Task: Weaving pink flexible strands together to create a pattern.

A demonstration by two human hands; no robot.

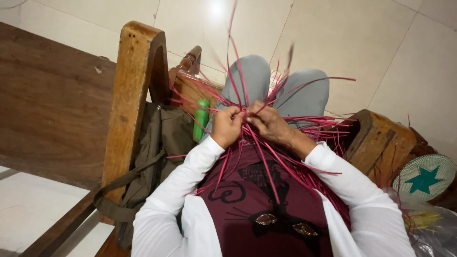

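Note:
A bundle of thin pink strips (281, 157) fans out over my lap, some pointing up, others trailing right and down. My left hand (226, 124) pinches strips where they cross. My right hand (270, 122) grips strips at the same crossing point, and its fingertips touch those of the left hand. Both hands are above my grey-trousered knees (304, 93). I wear white sleeves and a maroon top.
A wooden chair frame (128, 95) stands at my left, with an olive bag (157, 152) and a green tube (201, 119) beside my leg. A wooden block (381, 140) sits at my right, next to a round woven lid with a teal star (425, 177). Pale tiled floor lies beyond.

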